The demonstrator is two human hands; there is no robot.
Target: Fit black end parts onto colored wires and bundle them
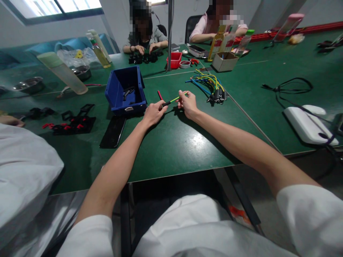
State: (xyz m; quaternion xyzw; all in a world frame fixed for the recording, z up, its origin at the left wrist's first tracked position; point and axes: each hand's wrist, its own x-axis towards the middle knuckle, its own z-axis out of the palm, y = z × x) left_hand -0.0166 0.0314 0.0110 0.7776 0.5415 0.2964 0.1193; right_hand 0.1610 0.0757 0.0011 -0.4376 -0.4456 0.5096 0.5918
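Observation:
In the head view, a short yellow-green wire [174, 99] is stretched between my two hands above the green table. My left hand [153, 115] is closed around the black sleeve [166, 104] at the wire's near end. The fingertips of my right hand [189, 104] pinch the other end. A thin red stick-like piece [160, 95] shows just beyond my left hand; its kind is unclear. To the right of my right hand lies a bundle of blue and yellow-green wires [207, 82] with black sleeved ends [218, 95]. A blue bin [118, 107] holding small dark parts stands left of my left hand.
A black phone [113, 132] lies beside the bin, left of my forearm. Further left are black-and-red parts [75, 125] and a co-worker's white sleeve [24, 160]. A metal pole [169, 39], a red tray [174, 60] and a cardboard box [224, 63] stand beyond. At right sits a white device [308, 125].

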